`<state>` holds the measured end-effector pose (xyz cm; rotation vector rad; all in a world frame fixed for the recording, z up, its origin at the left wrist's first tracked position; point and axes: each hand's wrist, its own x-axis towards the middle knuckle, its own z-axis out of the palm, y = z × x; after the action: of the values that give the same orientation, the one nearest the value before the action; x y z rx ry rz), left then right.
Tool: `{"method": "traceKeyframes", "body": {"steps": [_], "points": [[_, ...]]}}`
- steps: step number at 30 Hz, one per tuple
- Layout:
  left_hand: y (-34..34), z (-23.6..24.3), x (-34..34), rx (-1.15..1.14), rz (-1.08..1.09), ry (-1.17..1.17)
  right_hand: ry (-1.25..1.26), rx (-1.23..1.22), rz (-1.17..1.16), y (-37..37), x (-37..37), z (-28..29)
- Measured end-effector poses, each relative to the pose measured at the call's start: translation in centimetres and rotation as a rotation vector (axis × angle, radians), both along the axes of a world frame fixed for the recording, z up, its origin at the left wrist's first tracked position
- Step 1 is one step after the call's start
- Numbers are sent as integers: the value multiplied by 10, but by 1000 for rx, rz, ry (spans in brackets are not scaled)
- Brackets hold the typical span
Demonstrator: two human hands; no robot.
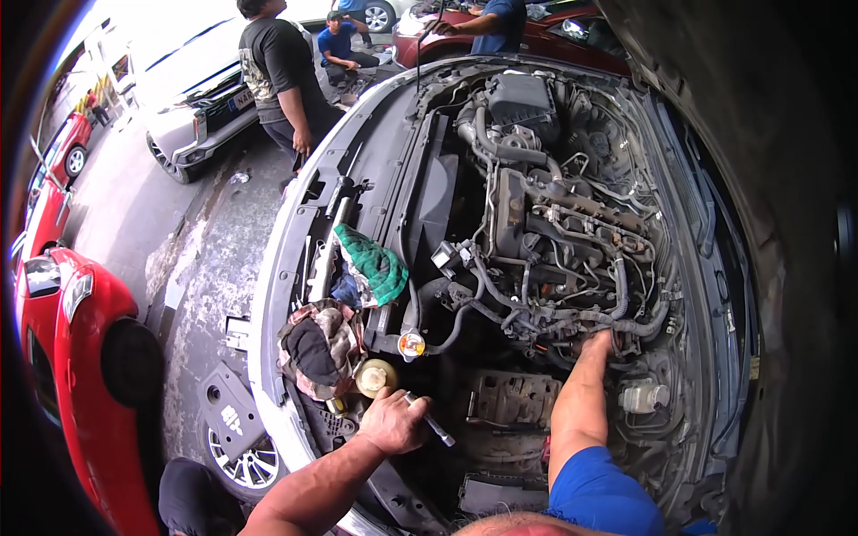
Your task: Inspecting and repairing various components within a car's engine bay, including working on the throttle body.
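Note:
My left hand (396,422) is closed around a chrome socket wrench (438,430), above the front of the engine bay. Its shiny end points down and to the right. Just beyond that hand sits a pale round reservoir (374,379), and farther on an orange-and-white radiator cap (411,346). With the arm stretched out, my right hand (602,341) reaches in among hoses and wiring beside the engine (554,223). Its fingers are hidden under those parts, so whether it grips anything does not show.
Rags, one green cloth (380,268) and one patterned cloth (322,348), lie on the front panel beside metal tools (340,201). A black plastic cover (234,411) leans by a wheel (246,464). A red car (98,357) stands left; other people (281,85) are beyond.

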<state>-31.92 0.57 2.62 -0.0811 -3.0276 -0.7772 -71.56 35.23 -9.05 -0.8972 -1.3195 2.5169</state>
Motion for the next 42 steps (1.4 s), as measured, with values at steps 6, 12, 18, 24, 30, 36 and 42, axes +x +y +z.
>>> {"method": "traceKeyframes", "body": {"steps": [6,12,18,24,30,36,42], "points": [[1,-3,-1,11,14,135,18,-34,40,7,19,-4],[0,-1,-1,16,10,113,53,-73,70,7,18,0],[1,1,1,-8,-4,14,95,-113,98,6,18,2],[0,-4,2,19,-10,29,129,-151,130,7,14,1],[0,1,1,6,1,-6,160,-184,161,-10,10,1],[1,-4,1,23,8,171,183,-224,192,0,22,0],[1,-4,0,28,2,135,218,-261,224,4,23,4]]}}
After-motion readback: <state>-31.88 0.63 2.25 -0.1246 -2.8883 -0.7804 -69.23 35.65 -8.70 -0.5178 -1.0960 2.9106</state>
